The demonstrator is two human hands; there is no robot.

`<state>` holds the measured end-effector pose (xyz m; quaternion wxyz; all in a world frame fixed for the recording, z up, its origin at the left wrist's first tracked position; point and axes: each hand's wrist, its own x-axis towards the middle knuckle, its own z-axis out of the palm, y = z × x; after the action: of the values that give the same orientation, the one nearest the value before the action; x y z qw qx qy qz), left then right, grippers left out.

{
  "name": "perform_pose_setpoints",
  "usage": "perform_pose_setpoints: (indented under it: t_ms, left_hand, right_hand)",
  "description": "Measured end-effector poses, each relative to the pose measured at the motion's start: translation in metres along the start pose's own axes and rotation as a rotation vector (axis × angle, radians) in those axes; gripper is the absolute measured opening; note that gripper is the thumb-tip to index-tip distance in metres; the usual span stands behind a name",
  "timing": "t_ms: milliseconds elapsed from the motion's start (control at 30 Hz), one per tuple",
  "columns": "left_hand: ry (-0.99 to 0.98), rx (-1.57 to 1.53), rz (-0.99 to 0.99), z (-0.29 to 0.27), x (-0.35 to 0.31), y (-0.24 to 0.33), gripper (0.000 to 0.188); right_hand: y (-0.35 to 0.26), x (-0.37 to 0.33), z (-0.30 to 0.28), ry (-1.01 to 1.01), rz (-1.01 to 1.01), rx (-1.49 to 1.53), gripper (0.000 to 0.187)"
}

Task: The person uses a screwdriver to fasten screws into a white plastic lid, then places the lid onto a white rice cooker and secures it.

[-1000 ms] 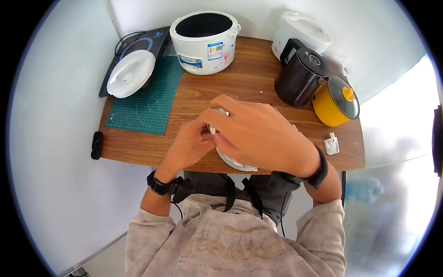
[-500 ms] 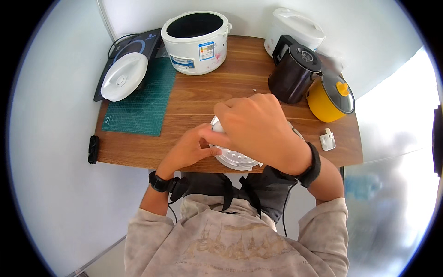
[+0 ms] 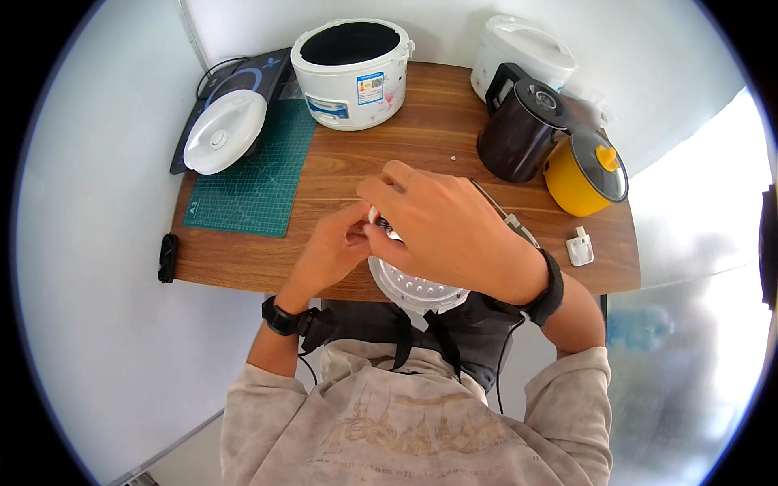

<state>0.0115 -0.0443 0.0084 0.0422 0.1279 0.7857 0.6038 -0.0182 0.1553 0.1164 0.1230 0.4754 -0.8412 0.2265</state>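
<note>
Left hand (image 3: 328, 247) and right hand (image 3: 454, 231) pinching small part (image 3: 374, 215), mostly finger-hidden, above perforated silver disc (image 3: 413, 292), right hand blocking disc's far side, dark kettle (image 3: 519, 138), yellow pot (image 3: 571, 182) beyond, surface (image 3: 348, 170) underneath.

Small object (image 3: 374, 215) between left hand (image 3: 328, 247) and right hand (image 3: 450, 227): mostly covered, kind unclear. Pale perforated disc (image 3: 413, 293): far part hidden by right hand. Speck (image 3: 453, 159) on worktop (image 3: 348, 162): too small to tell.
</note>
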Motion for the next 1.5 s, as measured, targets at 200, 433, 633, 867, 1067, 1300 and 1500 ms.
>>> perform_pose_setpoints:
  t_ms: [200,433,633,867,1067,1300,1500]
  left_hand:
    - [0.048,-0.083,-0.050,0.001,0.009,0.007,0.033]
    - [0.041,0.288,-0.208,0.003,0.001,-0.033,0.048]
    - [-0.064,0.285,-0.277,0.006,0.000,-0.037,0.051]
    - [-0.063,0.263,-0.237,0.005,-0.001,-0.045,0.063]
    - [-0.071,0.263,-0.196,0.003,-0.001,-0.043,0.069]
    - [-0.090,0.216,-0.236,0.001,0.000,-0.047,0.062]
    - [-0.065,0.294,-0.208,0.003,0.001,-0.040,0.063]
  right_hand:
    - [0.009,-0.004,-0.005,-0.116,-0.063,0.047,0.025]
    - [0.023,0.003,-0.014,-0.095,-0.130,0.026,0.018]
    - [0.014,0.014,-0.010,-0.096,-0.189,-0.045,0.018]
    - [0.015,0.023,0.010,0.026,0.039,-0.423,0.043]
    - [0.026,0.028,0.028,0.082,-0.087,-0.281,0.021]
    - [0.025,0.027,0.013,-0.026,-0.088,0.232,0.024]
    - [0.048,0.023,0.002,-0.080,-0.123,0.318,0.030]
